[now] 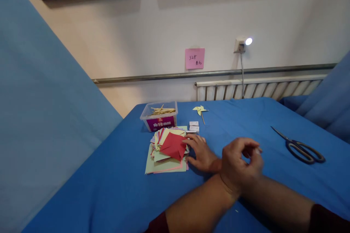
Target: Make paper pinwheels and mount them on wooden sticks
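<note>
My arms are crossed over the blue table [115, 189]. My right hand [201, 153] reaches left under the other arm and lies flat, fingers stretched out, with its fingertips touching the edge of a red folded paper [172, 145]. That paper tops a pile of coloured paper squares [165, 162]. My left hand [240, 164] hovers to the right of it, fingers curled into a pinch around something small and pale that I cannot make out.
A clear plastic box of wooden sticks [160, 115] stands behind the pile, with two small white boxes [194, 126] beside it. A yellow paper pinwheel [200, 110] lies farther back. Black scissors [300, 147] lie at the right. A radiator [259, 88] runs along the wall.
</note>
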Demonstrator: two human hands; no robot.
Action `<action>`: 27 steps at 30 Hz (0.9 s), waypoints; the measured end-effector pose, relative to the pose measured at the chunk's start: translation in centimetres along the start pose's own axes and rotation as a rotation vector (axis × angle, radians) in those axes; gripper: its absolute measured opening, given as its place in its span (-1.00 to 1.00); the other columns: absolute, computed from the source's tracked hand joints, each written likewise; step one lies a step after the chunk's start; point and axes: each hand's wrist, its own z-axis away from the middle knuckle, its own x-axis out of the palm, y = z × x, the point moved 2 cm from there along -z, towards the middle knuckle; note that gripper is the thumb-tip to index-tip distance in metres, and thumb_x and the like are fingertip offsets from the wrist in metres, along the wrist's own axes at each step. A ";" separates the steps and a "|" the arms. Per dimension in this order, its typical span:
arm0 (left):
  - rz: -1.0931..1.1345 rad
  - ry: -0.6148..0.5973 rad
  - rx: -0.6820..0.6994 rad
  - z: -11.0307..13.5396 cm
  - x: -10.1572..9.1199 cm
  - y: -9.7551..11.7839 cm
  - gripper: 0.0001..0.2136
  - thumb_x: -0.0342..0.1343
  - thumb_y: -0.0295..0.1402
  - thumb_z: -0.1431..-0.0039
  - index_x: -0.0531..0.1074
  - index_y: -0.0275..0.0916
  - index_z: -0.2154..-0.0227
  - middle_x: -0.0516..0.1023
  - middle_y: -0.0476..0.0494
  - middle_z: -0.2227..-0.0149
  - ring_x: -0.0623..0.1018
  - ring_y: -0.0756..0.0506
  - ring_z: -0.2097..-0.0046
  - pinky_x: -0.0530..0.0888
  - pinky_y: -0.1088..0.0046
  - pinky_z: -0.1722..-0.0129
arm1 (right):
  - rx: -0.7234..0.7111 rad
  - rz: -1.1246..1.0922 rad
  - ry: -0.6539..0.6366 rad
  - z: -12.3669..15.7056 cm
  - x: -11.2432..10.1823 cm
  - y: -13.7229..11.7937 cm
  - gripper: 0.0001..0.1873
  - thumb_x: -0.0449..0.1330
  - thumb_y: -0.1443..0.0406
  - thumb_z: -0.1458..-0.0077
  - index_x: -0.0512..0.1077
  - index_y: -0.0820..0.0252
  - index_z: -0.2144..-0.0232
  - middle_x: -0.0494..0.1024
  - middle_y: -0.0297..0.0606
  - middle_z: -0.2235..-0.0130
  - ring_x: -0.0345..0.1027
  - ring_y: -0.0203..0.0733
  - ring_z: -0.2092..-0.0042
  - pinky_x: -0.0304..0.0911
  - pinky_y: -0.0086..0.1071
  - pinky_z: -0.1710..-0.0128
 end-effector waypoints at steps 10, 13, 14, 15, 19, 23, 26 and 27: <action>-0.056 -0.228 -0.014 3.2 -2.7 -0.5 -0.76 0.06 -0.52 -0.02 0.57 -0.15 0.32 0.60 -0.20 0.37 0.57 -0.19 0.28 0.48 0.19 0.13 | 0.130 -0.297 0.100 -1.8 1.3 0.4 -0.83 0.16 0.25 -0.14 0.57 0.04 0.30 0.57 -0.25 0.10 0.37 -0.11 0.03 0.16 -0.14 -0.06; -0.004 -0.173 -0.071 3.1 -3.3 -1.0 -0.78 0.11 -0.51 0.02 0.59 -0.14 0.35 0.60 -0.21 0.36 0.56 -0.21 0.26 0.45 0.17 0.10 | 0.379 -0.497 0.334 -2.6 -0.6 3.0 -0.73 0.15 0.13 -0.12 0.55 0.13 0.28 0.60 -0.21 0.16 0.43 -0.13 0.10 0.28 -0.24 0.03; -0.001 -0.166 -0.078 3.0 -3.4 -1.3 -0.79 0.12 -0.50 0.02 0.58 -0.14 0.35 0.60 -0.21 0.36 0.56 -0.21 0.26 0.45 0.19 0.11 | 0.443 -0.510 0.391 -2.8 -1.5 4.0 -0.67 0.11 0.08 -0.14 0.53 0.16 0.25 0.60 -0.19 0.18 0.44 -0.14 0.14 0.32 -0.27 0.11; -0.010 -0.157 -0.083 2.9 -3.3 -1.7 -0.80 0.13 -0.49 0.02 0.58 -0.14 0.34 0.59 -0.20 0.36 0.55 -0.20 0.26 0.45 0.22 0.13 | 0.573 -0.590 0.471 -2.8 -2.5 5.2 -0.64 0.13 0.04 -0.09 0.51 0.17 0.26 0.60 -0.20 0.21 0.45 -0.15 0.19 0.34 -0.31 0.20; -0.001 0.067 -0.240 2.1 -3.4 -5.1 -0.91 0.15 -0.42 -0.01 0.53 -0.18 0.40 0.56 -0.13 0.43 0.49 -0.07 0.41 0.43 0.40 0.32 | 0.820 -0.742 0.591 -1.2 -6.2 9.3 -0.60 0.14 -0.06 0.00 0.39 0.14 0.34 0.56 -0.30 0.43 0.42 -0.22 0.46 0.30 -0.41 0.51; 0.144 0.308 -0.542 0.7 -4.0 -9.6 -0.86 0.22 -0.36 0.04 0.45 -0.23 0.37 0.52 -0.08 0.42 0.49 -0.03 0.40 0.40 0.48 0.39 | 0.839 -0.947 0.611 1.5 -7.7 11.4 -0.67 0.26 0.03 0.09 0.34 0.12 0.41 0.54 -0.32 0.47 0.43 -0.23 0.47 0.30 -0.41 0.50; 0.340 0.463 -0.664 -0.4 -4.9 -11.5 -0.72 0.29 -0.30 0.09 0.42 -0.25 0.28 0.54 -0.12 0.27 0.53 -0.04 0.28 0.43 0.45 0.31 | 0.819 -1.038 0.555 2.4 -7.7 11.6 -0.71 0.29 0.10 0.10 0.37 0.13 0.38 0.57 -0.28 0.39 0.47 -0.19 0.39 0.35 -0.36 0.40; 0.411 0.466 -0.666 -0.8 -5.0 -11.7 -0.67 0.31 -0.28 0.11 0.42 -0.25 0.26 0.54 -0.14 0.23 0.54 -0.05 0.23 0.44 0.42 0.24 | 0.825 -1.066 0.528 2.5 -7.7 11.4 -0.71 0.29 0.10 0.10 0.38 0.13 0.37 0.58 -0.28 0.38 0.47 -0.19 0.38 0.35 -0.36 0.40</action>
